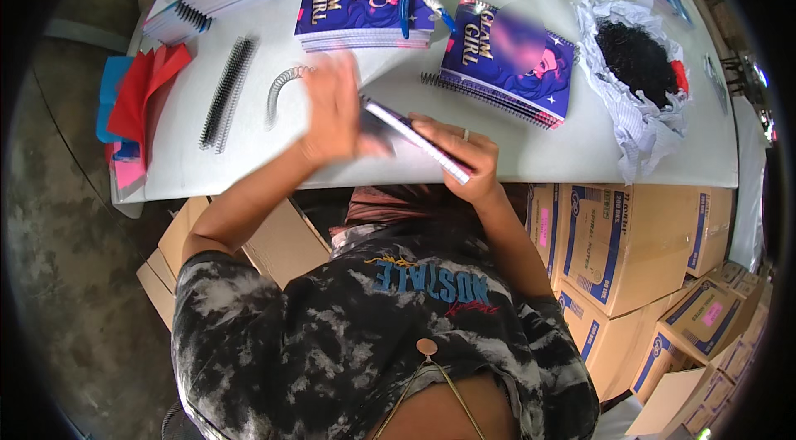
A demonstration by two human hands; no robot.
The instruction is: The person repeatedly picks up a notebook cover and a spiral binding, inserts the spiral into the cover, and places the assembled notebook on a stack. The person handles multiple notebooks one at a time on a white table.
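Observation:
My right hand (466, 150) grips a thin notebook (421, 141), held edge-on so that its white page edges show, just above the table's near edge. Left of it, my left hand (330, 115) is raised and smeared by motion, its thumb side near the notebook. A loose, curved wire coil (282, 89) reaches up to the blurred fingers of that hand; I cannot tell whether they hold it. Beyond my hands lies a stack of purple notebooks with an illustrated cover (344, 4). Several more form a spiral-bound stack (510, 58) to the right.
Blue-handled pliers (406, 7) and a white-and-blue tool (435, 7) lie on the far notebooks. Straight black coils (225, 96) rest at left beside a red sheet (157, 79). Crumpled white wrapping (638, 137) holds black material (630, 63) at right. Cardboard boxes (618, 233) stand below.

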